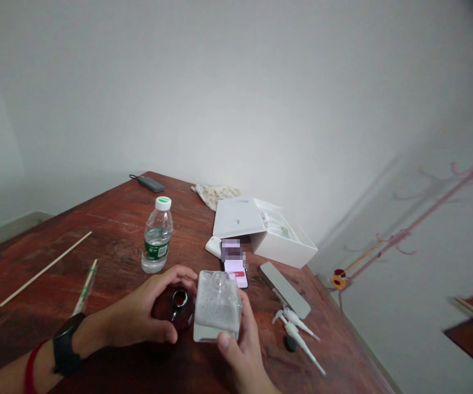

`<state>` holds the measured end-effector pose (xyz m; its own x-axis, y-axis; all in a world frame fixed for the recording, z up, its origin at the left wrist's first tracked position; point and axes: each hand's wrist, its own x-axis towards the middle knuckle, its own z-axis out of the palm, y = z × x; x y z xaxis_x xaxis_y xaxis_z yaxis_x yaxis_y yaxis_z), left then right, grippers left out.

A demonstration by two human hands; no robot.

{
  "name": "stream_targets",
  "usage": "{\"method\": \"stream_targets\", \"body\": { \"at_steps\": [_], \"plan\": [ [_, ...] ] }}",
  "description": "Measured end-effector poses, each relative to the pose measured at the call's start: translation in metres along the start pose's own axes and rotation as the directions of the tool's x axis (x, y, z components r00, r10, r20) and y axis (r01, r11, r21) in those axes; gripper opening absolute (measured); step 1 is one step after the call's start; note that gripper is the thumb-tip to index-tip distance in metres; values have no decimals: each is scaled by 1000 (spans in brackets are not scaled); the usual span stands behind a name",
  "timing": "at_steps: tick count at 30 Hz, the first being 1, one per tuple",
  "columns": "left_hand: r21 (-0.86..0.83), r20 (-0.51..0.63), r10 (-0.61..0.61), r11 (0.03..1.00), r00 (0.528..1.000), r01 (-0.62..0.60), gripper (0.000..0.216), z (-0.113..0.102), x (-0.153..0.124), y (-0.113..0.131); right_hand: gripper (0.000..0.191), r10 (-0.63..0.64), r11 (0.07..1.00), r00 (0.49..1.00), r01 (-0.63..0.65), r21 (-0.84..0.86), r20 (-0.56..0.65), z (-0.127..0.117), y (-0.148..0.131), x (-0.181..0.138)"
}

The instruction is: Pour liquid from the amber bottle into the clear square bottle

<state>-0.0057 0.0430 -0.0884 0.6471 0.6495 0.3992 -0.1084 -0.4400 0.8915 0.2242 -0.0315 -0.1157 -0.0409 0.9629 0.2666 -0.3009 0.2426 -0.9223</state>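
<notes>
My left hand (138,306) curves around a dark brown round bottle (168,314), whose open mouth faces up. In my right hand (247,345) is a clear square bottle (216,306), gripped between thumb and fingers just right of the brown one. Foam or bubbles show inside the clear bottle, and it looks tilted. To the right of my right hand lie two white pump heads (296,331) with long tubes, and beside them a small black cap (289,343).
A water bottle (157,238) stands beyond my left hand. Ahead are a phone (236,273), an open white box (285,246), a grey case (287,290) and a cloth (215,194). A chopstick (45,268) and wrapped chopsticks (86,287) lie left; a grey device (151,183) sits farther back.
</notes>
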Motion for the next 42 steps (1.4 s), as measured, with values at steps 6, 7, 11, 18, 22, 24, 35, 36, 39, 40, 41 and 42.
{"method": "stream_targets", "body": {
  "at_steps": [6,7,11,18,22,24,35,36,39,40,41,42],
  "plan": [
    [-102,109,-88,990,990,99,114,-8,-3,-17,82,-19,999,998,21,34,-57,2,3,-1],
    [-118,124,-92,987,988,107,115,-9,-3,-18,81,-22,999,998,24,32,-52,2,3,-1],
    [-170,177,-112,975,978,142,120,-13,-2,-22,82,-30,999,998,32,32,-51,0,5,-1],
    [-136,245,-144,974,959,181,122,-19,4,-17,83,-26,998,997,30,48,-66,-2,9,-3],
    [-71,256,-158,981,954,181,111,-19,5,-17,81,-38,998,998,40,47,-51,-2,8,-2],
    [-42,239,-180,980,954,195,101,-18,5,-19,80,-43,998,998,44,36,-47,-3,7,-2],
    [-141,73,-162,975,984,171,92,-14,5,-32,84,-12,998,996,18,66,-92,-12,10,2],
    [-145,48,-168,974,985,173,93,-14,5,-34,83,-8,998,995,14,61,-96,-13,10,2],
    [-167,-22,-174,971,984,168,95,-15,5,-39,81,5,999,994,1,53,-110,-17,11,5],
    [-179,-36,-170,971,985,161,95,-15,5,-40,81,7,999,994,-1,53,-106,-18,11,6],
    [-192,-44,-165,969,985,154,94,-15,5,-40,81,9,998,995,-3,55,-97,-19,12,7],
    [-205,-48,-159,968,986,146,94,-16,6,-40,79,9,998,996,-4,58,-84,-20,12,8]
  ]
}}
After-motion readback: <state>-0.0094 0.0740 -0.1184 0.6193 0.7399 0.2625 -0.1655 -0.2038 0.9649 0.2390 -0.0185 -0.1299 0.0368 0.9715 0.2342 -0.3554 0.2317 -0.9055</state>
